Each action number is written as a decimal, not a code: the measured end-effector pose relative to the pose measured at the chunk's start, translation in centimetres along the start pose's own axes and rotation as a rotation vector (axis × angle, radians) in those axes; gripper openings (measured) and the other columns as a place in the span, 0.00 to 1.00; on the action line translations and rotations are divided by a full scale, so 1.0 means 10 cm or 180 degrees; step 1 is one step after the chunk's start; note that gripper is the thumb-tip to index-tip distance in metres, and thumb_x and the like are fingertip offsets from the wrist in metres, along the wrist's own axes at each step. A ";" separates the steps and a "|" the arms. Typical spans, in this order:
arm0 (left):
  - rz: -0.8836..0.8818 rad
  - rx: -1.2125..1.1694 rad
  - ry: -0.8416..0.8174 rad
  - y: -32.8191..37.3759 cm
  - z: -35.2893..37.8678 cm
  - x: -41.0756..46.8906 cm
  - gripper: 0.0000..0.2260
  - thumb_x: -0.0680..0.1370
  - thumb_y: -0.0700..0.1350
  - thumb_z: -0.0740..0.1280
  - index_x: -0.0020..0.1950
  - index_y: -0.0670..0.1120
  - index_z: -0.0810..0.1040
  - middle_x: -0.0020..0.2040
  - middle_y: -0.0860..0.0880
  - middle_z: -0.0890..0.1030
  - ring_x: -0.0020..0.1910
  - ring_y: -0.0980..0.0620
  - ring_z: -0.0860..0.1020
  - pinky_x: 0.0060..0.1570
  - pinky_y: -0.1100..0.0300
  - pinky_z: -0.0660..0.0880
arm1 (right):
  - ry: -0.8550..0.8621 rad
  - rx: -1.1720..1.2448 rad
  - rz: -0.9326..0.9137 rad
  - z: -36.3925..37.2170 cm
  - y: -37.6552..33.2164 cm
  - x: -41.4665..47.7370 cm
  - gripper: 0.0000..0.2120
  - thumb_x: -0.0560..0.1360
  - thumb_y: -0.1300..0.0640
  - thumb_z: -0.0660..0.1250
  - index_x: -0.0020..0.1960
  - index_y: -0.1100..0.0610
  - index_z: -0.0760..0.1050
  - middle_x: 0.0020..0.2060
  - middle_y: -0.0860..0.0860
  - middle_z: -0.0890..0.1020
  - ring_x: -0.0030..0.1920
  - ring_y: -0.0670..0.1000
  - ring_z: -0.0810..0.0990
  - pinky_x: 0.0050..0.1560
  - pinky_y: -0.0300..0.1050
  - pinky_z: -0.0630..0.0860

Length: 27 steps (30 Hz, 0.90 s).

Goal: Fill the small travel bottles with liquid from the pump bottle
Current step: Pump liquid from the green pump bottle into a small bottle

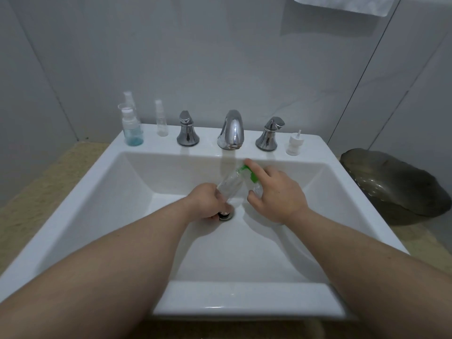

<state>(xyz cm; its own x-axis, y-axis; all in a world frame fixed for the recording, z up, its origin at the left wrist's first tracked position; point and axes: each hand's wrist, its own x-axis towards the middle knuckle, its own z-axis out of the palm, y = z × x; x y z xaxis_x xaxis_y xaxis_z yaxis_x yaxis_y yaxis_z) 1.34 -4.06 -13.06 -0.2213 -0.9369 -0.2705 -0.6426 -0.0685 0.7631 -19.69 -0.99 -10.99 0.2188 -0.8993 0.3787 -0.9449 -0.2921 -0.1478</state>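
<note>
Left hand [208,201] grips small clear bottle [230,185] near its base, tilted, mouth up toward faucet [231,130]. Right hand [278,194] wraps pump bottle [257,189], forefinger on top of green pump head [245,170]; the head is right at the small bottle's mouth, contact unclear. Both bottles are over the sink [137,192] basin, above drain [226,215]. On back ledge: left, bottle with blue liquid [133,134] and thin spray bottle [161,121]; right, white cap [294,145]. Dark bowl [396,184] right of sink.
</note>
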 end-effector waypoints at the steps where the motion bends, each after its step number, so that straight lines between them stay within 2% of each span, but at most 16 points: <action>1: 0.0002 -0.0017 0.0004 0.00 0.00 -0.01 0.11 0.73 0.44 0.78 0.47 0.44 0.77 0.41 0.43 0.83 0.33 0.47 0.80 0.38 0.56 0.77 | -0.0007 0.0003 -0.0008 0.00 0.00 0.00 0.37 0.76 0.45 0.66 0.82 0.40 0.57 0.50 0.51 0.76 0.48 0.57 0.76 0.43 0.50 0.75; 4: 0.0007 -0.0016 0.0000 0.01 0.00 -0.01 0.12 0.73 0.44 0.78 0.47 0.44 0.76 0.41 0.42 0.84 0.32 0.48 0.80 0.35 0.58 0.76 | -0.0011 -0.0011 -0.0012 0.00 0.01 0.00 0.38 0.75 0.44 0.65 0.82 0.39 0.55 0.49 0.51 0.76 0.48 0.57 0.76 0.42 0.51 0.77; 11: 0.0020 -0.0046 0.0003 0.01 0.00 0.00 0.11 0.73 0.44 0.78 0.46 0.44 0.76 0.46 0.39 0.86 0.33 0.47 0.81 0.38 0.56 0.77 | 0.0025 -0.0028 0.0012 0.00 -0.01 -0.01 0.36 0.75 0.45 0.66 0.81 0.41 0.58 0.49 0.51 0.75 0.47 0.59 0.76 0.42 0.51 0.76; 16: 0.0028 -0.0099 0.0016 0.02 0.01 -0.01 0.12 0.73 0.44 0.78 0.45 0.44 0.75 0.41 0.43 0.83 0.33 0.46 0.80 0.39 0.54 0.79 | -0.0001 -0.0032 0.0049 -0.02 -0.02 0.00 0.35 0.75 0.45 0.66 0.81 0.42 0.59 0.50 0.52 0.76 0.48 0.59 0.77 0.44 0.51 0.76; 27: -0.0009 -0.0075 -0.0026 0.02 0.00 0.00 0.12 0.73 0.44 0.78 0.47 0.44 0.76 0.41 0.44 0.83 0.31 0.48 0.80 0.35 0.57 0.77 | -0.0026 0.0017 0.0079 -0.02 -0.02 0.02 0.34 0.75 0.46 0.66 0.79 0.43 0.61 0.52 0.51 0.77 0.51 0.58 0.77 0.45 0.50 0.76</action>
<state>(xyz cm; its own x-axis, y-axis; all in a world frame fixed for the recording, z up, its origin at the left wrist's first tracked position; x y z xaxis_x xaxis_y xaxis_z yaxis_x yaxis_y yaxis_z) 1.22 -4.02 -12.96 -0.2255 -0.9339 -0.2775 -0.6257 -0.0795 0.7760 -19.45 -1.06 -10.70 0.1972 -0.9089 0.3674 -0.9488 -0.2713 -0.1619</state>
